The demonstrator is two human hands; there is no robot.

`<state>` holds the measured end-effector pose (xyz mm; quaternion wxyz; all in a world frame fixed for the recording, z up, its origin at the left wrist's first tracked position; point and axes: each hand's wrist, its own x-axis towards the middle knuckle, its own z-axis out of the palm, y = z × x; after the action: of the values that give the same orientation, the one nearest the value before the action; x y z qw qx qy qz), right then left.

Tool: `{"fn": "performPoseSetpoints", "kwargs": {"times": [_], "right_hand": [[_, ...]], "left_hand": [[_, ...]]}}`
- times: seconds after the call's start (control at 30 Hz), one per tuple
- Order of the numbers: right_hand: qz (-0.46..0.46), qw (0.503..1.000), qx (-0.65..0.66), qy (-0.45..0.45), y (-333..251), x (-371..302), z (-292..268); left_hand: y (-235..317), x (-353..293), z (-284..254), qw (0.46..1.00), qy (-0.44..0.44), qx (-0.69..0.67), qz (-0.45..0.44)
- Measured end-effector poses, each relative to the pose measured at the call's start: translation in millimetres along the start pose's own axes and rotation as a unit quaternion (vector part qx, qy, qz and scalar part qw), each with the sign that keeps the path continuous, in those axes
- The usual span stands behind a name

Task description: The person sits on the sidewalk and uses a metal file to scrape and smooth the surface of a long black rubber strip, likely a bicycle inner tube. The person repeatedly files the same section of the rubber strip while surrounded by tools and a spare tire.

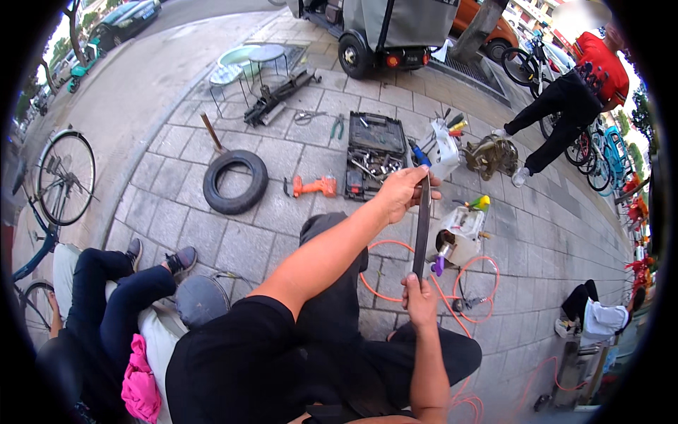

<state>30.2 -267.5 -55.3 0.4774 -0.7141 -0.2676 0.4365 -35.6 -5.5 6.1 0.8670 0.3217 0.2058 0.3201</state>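
Note:
A flat, dark strip (423, 233), rubber-like in look, is stretched between my two hands. My left hand (404, 193) is closed on its far end, fingers partly curled round it. The near end is pinched in my right hand (420, 300), thumb on top. Just right of the strip stands a cut-open white plastic container (462, 230) with a purple-nozzled can (439, 263) by it. Beyond my left hand lies an open black toolbox (376, 134) holding sockets and metal tools. An orange power drill (311, 186) and a small black tyre (235, 181) rest on the paving to the left.
An orange air hose (487, 260) coils beside my right hand. Farther off are pliers (337, 126), a stool (267, 53) and a three-wheeler (395, 35). A person in red (600, 67) stands at right; another person (92, 311) sits at left.

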Motion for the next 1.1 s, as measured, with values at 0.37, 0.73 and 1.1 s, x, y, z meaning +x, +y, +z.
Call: {"fn": "performPoseSetpoints", "kwargs": {"times": [0.37,0.73,1.1], "right_hand": [[-0.188,0.937,-0.292,0.046,-55,61,-88],[-0.35,0.821,-0.4,0.207,-55,66,-117],[-0.33,0.71,-0.508,0.358,-61,44,-145]], "left_hand": [[9,16,-15,0.975,-0.121,-0.181,0.045],[-9,41,8,0.979,-0.14,-0.144,0.047],[-34,50,31,1.0,0.002,-0.008,0.022]]}}
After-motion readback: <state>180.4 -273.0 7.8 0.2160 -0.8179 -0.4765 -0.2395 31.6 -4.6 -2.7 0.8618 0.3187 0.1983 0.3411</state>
